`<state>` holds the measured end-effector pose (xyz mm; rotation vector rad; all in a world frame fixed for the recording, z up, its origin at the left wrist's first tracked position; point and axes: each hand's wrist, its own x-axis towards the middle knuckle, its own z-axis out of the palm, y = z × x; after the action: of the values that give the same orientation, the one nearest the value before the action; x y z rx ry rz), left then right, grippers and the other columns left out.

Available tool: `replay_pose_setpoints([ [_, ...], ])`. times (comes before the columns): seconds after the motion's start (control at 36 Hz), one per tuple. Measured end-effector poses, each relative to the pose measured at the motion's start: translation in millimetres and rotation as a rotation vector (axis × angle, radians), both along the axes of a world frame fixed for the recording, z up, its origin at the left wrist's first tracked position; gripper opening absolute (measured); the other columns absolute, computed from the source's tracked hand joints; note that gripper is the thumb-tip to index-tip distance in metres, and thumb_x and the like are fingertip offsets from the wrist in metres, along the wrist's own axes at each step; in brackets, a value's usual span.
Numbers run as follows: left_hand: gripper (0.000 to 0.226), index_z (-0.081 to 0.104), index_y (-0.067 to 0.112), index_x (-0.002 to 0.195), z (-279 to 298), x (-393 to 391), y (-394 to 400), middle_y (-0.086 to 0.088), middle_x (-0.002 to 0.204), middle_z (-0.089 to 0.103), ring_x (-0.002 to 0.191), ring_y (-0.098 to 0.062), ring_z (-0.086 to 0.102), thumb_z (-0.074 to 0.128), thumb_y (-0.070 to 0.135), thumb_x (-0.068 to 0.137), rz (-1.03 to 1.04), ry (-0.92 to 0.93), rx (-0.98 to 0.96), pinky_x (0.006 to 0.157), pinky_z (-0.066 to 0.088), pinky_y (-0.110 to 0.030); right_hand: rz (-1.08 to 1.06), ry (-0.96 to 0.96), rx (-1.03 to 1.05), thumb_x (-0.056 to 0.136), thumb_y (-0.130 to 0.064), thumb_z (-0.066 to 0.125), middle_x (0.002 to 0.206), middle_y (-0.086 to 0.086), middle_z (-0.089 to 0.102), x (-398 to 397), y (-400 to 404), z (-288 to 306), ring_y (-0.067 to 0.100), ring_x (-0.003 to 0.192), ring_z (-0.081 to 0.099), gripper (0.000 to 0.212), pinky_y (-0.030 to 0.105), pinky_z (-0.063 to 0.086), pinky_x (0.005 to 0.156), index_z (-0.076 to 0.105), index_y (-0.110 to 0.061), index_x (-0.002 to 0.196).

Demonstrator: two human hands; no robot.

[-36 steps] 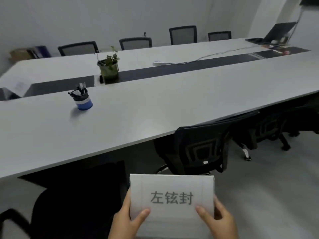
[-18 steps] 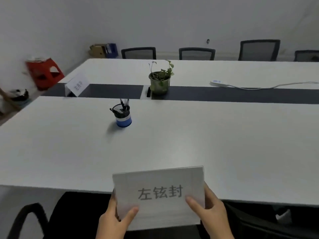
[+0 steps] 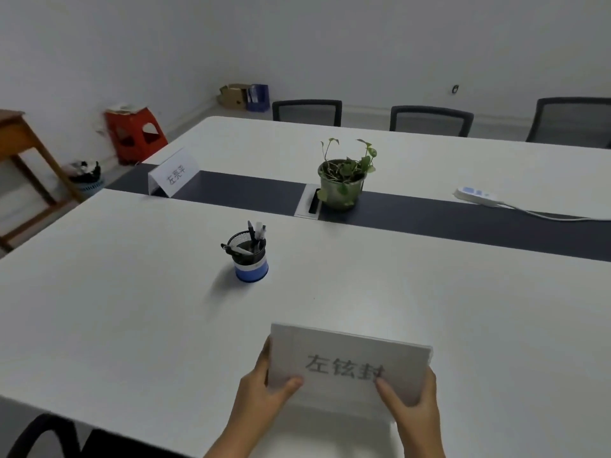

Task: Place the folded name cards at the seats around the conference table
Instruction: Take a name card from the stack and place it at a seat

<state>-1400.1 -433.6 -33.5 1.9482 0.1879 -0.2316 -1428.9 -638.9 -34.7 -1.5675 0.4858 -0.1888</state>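
A white folded name card (image 3: 350, 361) with dark printed characters is held over the near part of the white conference table (image 3: 132, 292), its fold edge on top. My left hand (image 3: 261, 391) grips its lower left corner, thumb on the front. My right hand (image 3: 410, 401) grips its lower right corner the same way. Whether the card's bottom edge touches the table I cannot tell. A second folded name card (image 3: 173, 173) stands at the table's far left end on the dark centre strip.
A mesh pen holder (image 3: 248, 256) with pens stands mid-table, beyond the card. A potted plant (image 3: 344, 180) sits on the dark strip, a white power strip (image 3: 476, 196) to its right. Black chairs line the far side; one chair arm (image 3: 43, 431) shows at the near left edge.
The view turned left and moved closer to the table. The card, held by both hands below the table edge before, is now over the tabletop.
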Motion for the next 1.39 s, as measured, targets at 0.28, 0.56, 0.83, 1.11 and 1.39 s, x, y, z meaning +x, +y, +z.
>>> replay_pose_setpoints([
  [0.28, 0.082, 0.016, 0.028, 0.141, -5, 60, -10, 0.008, 0.111, 0.055, 0.099, -0.012, 0.056, 0.066, 0.031, 0.076, -0.165, 0.029, 0.028, 0.087, 0.044, -0.023, 0.073, 0.125, -0.206, 0.067, -0.021, 0.077, 0.110, 0.001, 0.057, 36, -19, 5, 0.016, 0.096, 0.057, 0.054, 0.029, 0.044, 0.077, 0.041, -0.037, 0.103],
  [0.56, 0.065, 0.013, 0.029, 0.136, 26, 70, -21, 0.015, 0.136, 0.025, 0.127, -0.001, 0.025, 0.054, 0.028, 0.086, -0.172, -0.264, 0.066, 0.098, 0.015, -0.001, -0.026, 0.000, -0.495, 0.063, -0.042, 0.056, 0.123, -0.009, 0.050, 43, -26, 36, 0.014, 0.120, 0.045, 0.060, 0.015, 0.038, 0.081, 0.052, -0.019, 0.119],
  [0.83, 0.052, 0.019, 0.048, 0.120, 47, 67, -14, 0.031, 0.129, 0.030, 0.117, 0.028, 0.024, 0.044, 0.032, 0.077, -0.022, -0.419, -0.101, 0.091, 0.019, 0.007, -0.114, -0.182, -0.625, 0.057, -0.054, 0.047, 0.126, 0.003, 0.057, 52, -4, 79, -0.011, 0.111, 0.047, 0.064, -0.013, 0.030, 0.065, 0.059, -0.023, 0.112],
  [1.11, 0.066, 0.037, 0.037, 0.124, 53, 74, 104, 0.032, 0.123, 0.046, 0.114, 0.008, 0.045, 0.053, 0.048, 0.060, 0.491, -0.499, -0.149, 0.088, 0.030, 0.003, 0.272, -0.385, -0.753, 0.080, -0.044, 0.051, 0.120, 0.002, 0.053, 113, 119, 83, 0.002, 0.113, 0.044, 0.060, -0.004, 0.029, 0.091, 0.051, -0.001, 0.121],
  [1.39, 0.085, 0.029, 0.008, 0.130, -15, 117, 201, -0.011, 0.139, 0.036, 0.127, -0.024, 0.036, 0.078, 0.003, 0.061, 0.529, -0.192, 0.138, 0.105, 0.031, -0.035, 0.691, 0.046, -0.565, 0.088, -0.017, 0.049, 0.151, 0.000, 0.021, 157, 223, -1, 0.015, 0.135, 0.031, 0.074, 0.017, 0.027, 0.102, -0.002, -0.016, 0.141],
])
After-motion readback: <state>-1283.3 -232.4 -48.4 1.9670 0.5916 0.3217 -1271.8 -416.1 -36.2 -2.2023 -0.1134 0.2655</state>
